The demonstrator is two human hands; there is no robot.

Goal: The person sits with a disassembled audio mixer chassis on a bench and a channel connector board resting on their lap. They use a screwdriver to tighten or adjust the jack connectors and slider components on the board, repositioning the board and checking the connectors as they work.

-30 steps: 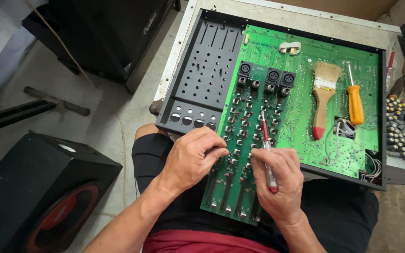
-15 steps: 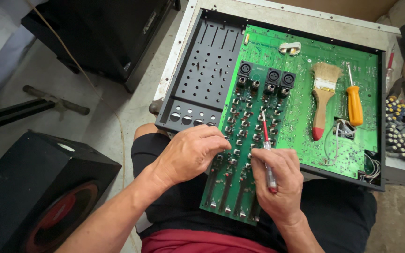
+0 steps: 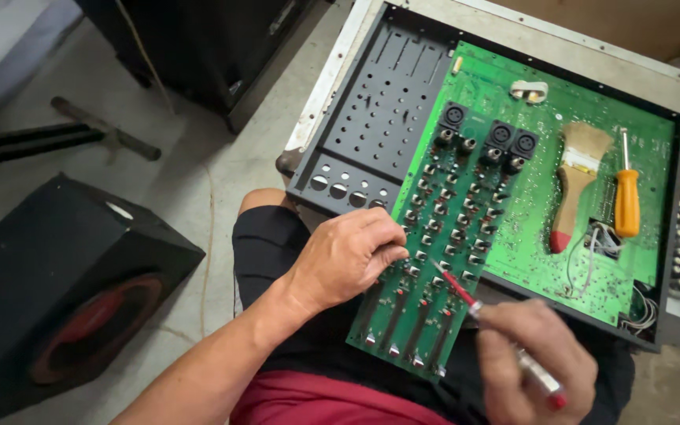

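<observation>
The left hand point(image 3: 345, 256) curls its fingers point(image 3: 387, 236) on the narrow board's point(image 3: 434, 260) left edge, gripping it. The right hand point(image 3: 533, 370), near right, grasps a red-tipped probe point(image 3: 466, 295) touching that board. Farther right lie a brush point(image 3: 576, 185) and screwdriver point(image 3: 627, 197).

This looks like an electronics repair workshop set up on a bare concrete floor point(image 3: 222, 165). An opened audio mixer chassis point(image 3: 371, 118) exposes green circuit boards point(image 3: 592, 142), with a paintbrush point(image 3: 576, 185) and an orange-handled screwdriver point(image 3: 627, 197) lying on them. A black speaker box point(image 3: 64, 283) sits nearby.
</observation>
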